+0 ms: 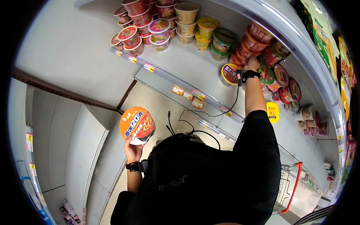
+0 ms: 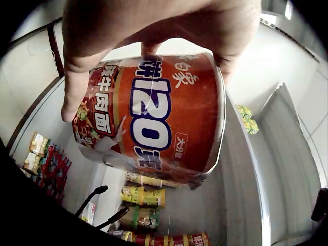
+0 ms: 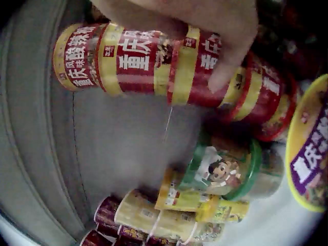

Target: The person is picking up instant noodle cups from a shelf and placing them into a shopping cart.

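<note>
My left hand [image 1: 132, 151] grips an orange instant noodle bowl [image 1: 131, 122] out in front of the body, its big "120" label facing up. In the left wrist view, the thumb and fingers wrap round the side of this bowl [image 2: 154, 113]. Over at the shelf, my right hand [image 1: 252, 64] reaches into a stack of red and yellow noodle cups. The right wrist view shows its fingers curled over one red noodle cup [image 3: 192, 89] in that stack. A cup with a purple and yellow lid [image 1: 229, 74] stands just beside the right hand.
The shelf [image 1: 180, 63] carries more stacked noodle cups, including green-lidded ones [image 1: 224, 40] and yellow ones [image 1: 206, 30]. A yellow-lidded tub [image 1: 272, 112] sits near the right forearm. Black cables [image 1: 210, 115] hang between the arms. A red-handled shopping cart [image 1: 293, 187] stands at lower right.
</note>
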Demonstrator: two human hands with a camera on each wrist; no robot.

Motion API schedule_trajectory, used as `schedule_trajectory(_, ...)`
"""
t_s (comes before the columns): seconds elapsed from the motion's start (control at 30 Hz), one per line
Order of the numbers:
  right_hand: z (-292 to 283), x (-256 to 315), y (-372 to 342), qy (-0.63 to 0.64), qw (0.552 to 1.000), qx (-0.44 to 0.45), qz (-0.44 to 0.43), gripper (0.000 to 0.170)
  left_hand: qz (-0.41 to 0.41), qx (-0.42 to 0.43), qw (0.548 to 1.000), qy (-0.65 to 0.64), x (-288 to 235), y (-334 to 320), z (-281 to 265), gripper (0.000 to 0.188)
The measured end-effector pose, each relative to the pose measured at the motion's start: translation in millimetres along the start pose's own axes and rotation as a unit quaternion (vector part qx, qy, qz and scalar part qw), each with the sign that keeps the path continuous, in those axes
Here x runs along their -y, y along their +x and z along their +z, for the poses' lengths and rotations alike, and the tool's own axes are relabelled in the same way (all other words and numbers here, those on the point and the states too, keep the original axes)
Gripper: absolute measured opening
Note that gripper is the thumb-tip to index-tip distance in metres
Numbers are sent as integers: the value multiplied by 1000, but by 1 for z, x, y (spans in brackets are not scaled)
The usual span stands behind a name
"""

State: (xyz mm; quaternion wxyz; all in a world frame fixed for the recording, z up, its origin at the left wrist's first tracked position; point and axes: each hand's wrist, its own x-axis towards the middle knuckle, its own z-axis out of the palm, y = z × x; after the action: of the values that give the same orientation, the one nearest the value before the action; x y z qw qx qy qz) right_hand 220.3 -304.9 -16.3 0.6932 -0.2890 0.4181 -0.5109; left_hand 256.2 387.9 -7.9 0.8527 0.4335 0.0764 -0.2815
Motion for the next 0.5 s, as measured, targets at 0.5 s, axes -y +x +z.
schedule_trajectory(0.5, -3, -56, 19, 12, 981, -120, 150, 27, -9, -35, 999, 6, -9, -8, 10, 50)
